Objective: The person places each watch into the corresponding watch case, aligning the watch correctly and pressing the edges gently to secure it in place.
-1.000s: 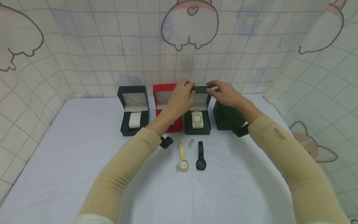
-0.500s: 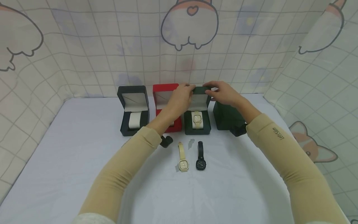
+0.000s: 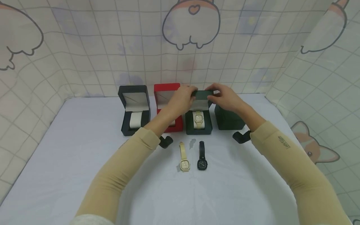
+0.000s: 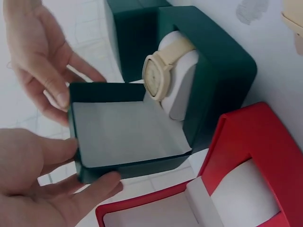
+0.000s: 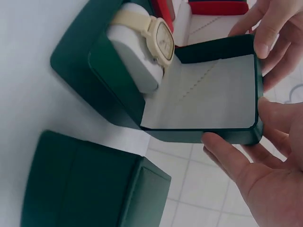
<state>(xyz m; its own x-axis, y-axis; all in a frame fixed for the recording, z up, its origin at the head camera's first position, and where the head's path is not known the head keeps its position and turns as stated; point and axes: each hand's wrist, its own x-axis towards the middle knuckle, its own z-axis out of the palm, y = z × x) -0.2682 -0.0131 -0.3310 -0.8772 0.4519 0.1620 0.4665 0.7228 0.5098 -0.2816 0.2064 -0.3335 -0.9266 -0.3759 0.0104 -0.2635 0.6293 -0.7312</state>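
Both arms, in beige sleeves (image 3: pixel 121 165), stretch from the near edge of the white-covered table (image 3: pixel 84 156) toward its far edge, angling inward until the hands almost meet. The left hand (image 3: pixel 182 99) pinches one front corner of the raised lid (image 3: pixel 203 94) between thumb and fingers; the right hand (image 3: pixel 225 97) grips the opposite corner likewise — fingers bent, wrists well above the table. That lid belongs to the green box (image 3: pixel 198 132) near the middle of the far edge, where a cream watch (image 3: pixel 198 118) wraps a white cushion (image 4: pixel 180 90). Toward the far left corner stand a red box (image 3: pixel 177 126) (partly hidden by the left arm) and a dark box (image 3: pixel 126 125); toward the far right corner, a closed green case (image 3: pixel 229 120). Nearer the front edge lie a second cream watch (image 3: pixel 184 165) and a black watch (image 3: pixel 202 163) — side by side, apart.
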